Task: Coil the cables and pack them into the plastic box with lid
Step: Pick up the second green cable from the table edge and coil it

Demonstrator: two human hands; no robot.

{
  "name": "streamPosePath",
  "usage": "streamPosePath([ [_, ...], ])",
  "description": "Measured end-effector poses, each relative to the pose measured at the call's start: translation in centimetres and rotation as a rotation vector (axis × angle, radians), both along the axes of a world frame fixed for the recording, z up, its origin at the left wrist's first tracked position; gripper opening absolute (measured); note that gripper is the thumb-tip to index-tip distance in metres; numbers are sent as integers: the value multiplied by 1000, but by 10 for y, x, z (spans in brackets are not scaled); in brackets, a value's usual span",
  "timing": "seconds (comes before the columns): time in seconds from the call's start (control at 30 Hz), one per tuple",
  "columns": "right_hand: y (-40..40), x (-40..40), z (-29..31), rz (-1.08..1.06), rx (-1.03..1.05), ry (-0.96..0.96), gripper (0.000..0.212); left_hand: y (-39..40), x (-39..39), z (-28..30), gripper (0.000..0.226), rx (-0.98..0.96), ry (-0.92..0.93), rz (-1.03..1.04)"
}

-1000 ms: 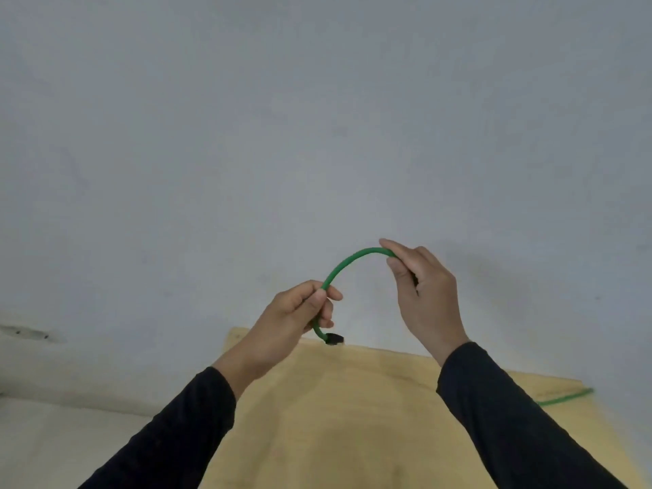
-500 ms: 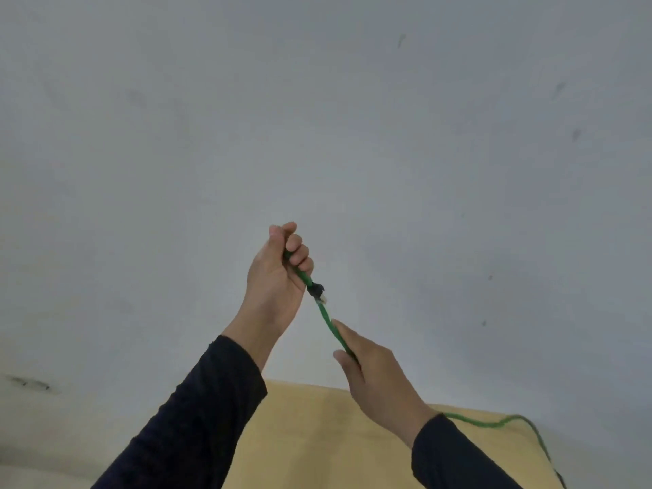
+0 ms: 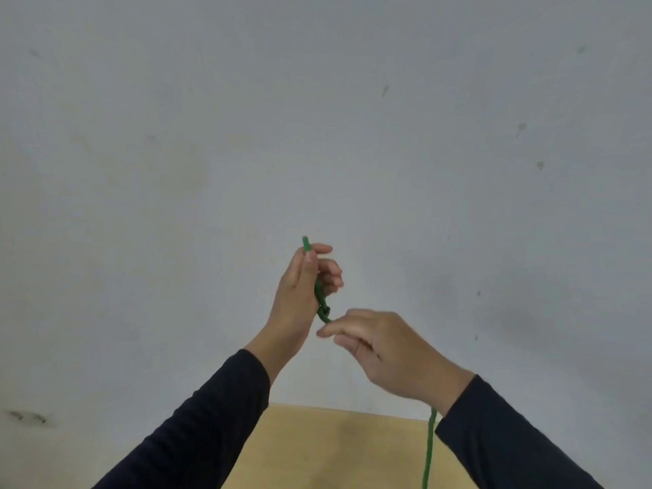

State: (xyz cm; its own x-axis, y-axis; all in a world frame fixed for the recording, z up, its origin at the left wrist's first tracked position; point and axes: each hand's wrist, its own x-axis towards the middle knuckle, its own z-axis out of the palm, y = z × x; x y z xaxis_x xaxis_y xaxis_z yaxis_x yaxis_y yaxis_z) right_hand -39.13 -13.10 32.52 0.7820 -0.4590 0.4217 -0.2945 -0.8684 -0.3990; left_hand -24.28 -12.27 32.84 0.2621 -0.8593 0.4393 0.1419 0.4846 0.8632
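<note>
The green cable (image 3: 321, 305), newly doubled into the left hand (image 3: 300, 294)'s closed fist at frame centre, ran through the right hand (image 3: 384, 351)'s pinching fingers, suggesting coiling had begun.

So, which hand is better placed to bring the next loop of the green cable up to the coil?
Probably the right hand. It pinches the green cable just below the left hand, and the free length hangs down beside its wrist. The left hand is closed on the upper end.

Green cable (image 3: 321, 302) pinched between raised left hand (image 3: 300, 294) and right hand (image 3: 382, 351) above wooden table (image 3: 335, 450).
</note>
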Motion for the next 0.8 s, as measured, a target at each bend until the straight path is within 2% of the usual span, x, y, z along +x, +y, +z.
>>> streamPosePath([
  [0.1, -5, -8, 25, 4, 165, -180, 23, 13, -6, -16, 33, 23, -336, -29],
  [0.17, -9, -15, 36, 42, 309, -205, 21, 25, -12, -23, 37, 21, -424, -129],
  [0.33, -16, -22, 47, 85, 419, -192, 20, 40, -11, -18, 43, 123, -419, -294],
  [0.47, -17, -26, 55, 108, 394, -240, 22, 46, 1, -4, 44, 158, -381, -413],
  [0.57, -23, -33, 61, 91, 415, -366, 24, 53, 11, 7, 35, 153, -236, -581],
  [0.67, -28, -26, 53, 68, 481, -504, 34, 53, 11, 15, 29, 107, 65, -769],
  [0.73, -29, -8, 37, 12, 529, -568, 31, 47, 6, 20, 25, 55, 255, -796],
  [0.8, -26, 12, 16, -85, 559, -547, 25, 41, 4, 28, 22, -24, 429, -764],
])
